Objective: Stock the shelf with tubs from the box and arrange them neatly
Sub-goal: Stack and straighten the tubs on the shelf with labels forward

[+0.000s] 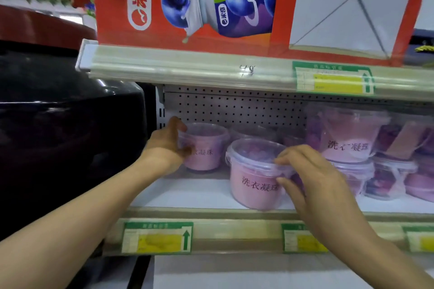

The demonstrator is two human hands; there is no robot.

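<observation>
Two pink tubs with clear lids stand on the white shelf (192, 192). My left hand (168, 142) grips the left side of the rear tub (205, 148), deep on the shelf near the pegboard back. My right hand (312, 176) holds the right side of the front tub (252, 178), thumb and fingers on its lid rim and wall; this tub stands near the shelf's front edge. To the right, more pink tubs (350, 138) are stacked two high. No box is in view.
A dark glossy cabinet (58, 124) borders the shelf on the left. An upper shelf with red cartons (187, 2) hangs low over the tubs. Price labels (157, 238) run along the front rail. A lower shelf surface (234, 272) lies beneath.
</observation>
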